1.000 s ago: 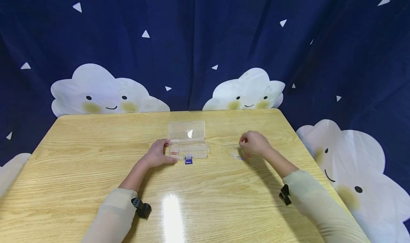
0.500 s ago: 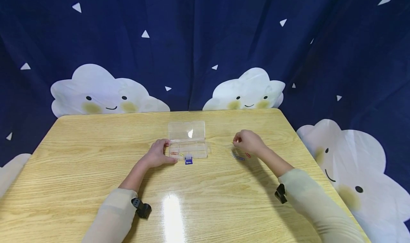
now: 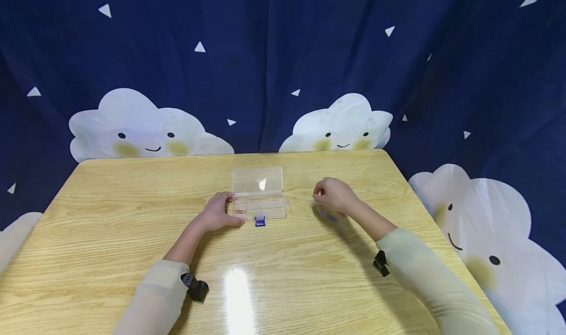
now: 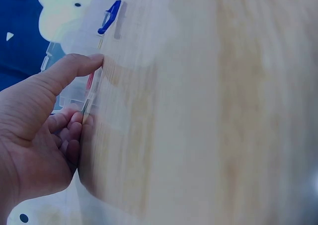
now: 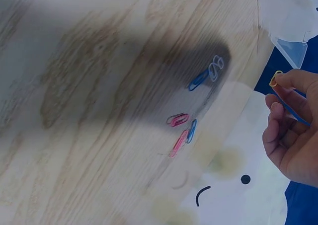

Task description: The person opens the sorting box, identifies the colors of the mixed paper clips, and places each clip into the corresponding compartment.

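Note:
My left hand [image 3: 215,212] grips the left end of a clear plastic compartment box [image 3: 276,205], thumb at its front edge and fingers at the left side. The box's clear lid [image 3: 257,180] lies back, and a blue latch [image 3: 260,221] sticks out in front. Inside are a red paper clip [image 3: 240,211] and a yellow paper clip [image 3: 250,213]. To the right of the box, my right hand [image 3: 336,193] is raised over the table. Between its thumb and forefinger it pinches a yellow paper clip [image 5: 273,81], plain in the right wrist view.
Below my right hand, loose paper clips lie on the wooden table [image 3: 283,276]: white clips [image 5: 216,68], a blue clip [image 5: 198,79], a pink clip [image 5: 179,119] and several more. A dark blue curtain [image 3: 247,69] with clouds hangs behind the table.
My right hand has moved left toward the box, away from above the loose clips, uncovering more of them. The left hand and the box have stayed put.

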Motion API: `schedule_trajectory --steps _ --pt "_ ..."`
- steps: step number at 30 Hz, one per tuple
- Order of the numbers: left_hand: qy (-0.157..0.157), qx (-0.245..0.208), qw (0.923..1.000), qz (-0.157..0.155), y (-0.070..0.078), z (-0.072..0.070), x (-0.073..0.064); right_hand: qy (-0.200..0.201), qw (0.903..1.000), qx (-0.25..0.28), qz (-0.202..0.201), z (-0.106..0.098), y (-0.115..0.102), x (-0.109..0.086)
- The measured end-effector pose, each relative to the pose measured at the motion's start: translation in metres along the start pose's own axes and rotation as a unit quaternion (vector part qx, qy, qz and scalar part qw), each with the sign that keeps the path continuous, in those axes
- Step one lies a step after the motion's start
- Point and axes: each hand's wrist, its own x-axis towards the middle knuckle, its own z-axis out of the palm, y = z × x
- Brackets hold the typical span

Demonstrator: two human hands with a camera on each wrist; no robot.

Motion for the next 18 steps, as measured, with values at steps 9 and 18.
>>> schedule_trajectory --steps 9,18 --pt "-0.001 0.0 1.0 0.0 0.0 -0.001 -0.001 0.006 0.9996 -0.002 -0.026 0.002 -0.01 0.006" --pt "-0.002 -0.003 1.0 0.001 -0.001 -0.001 -0.001 -0.001 0.9996 0.002 -0.028 0.006 -0.022 0.013"
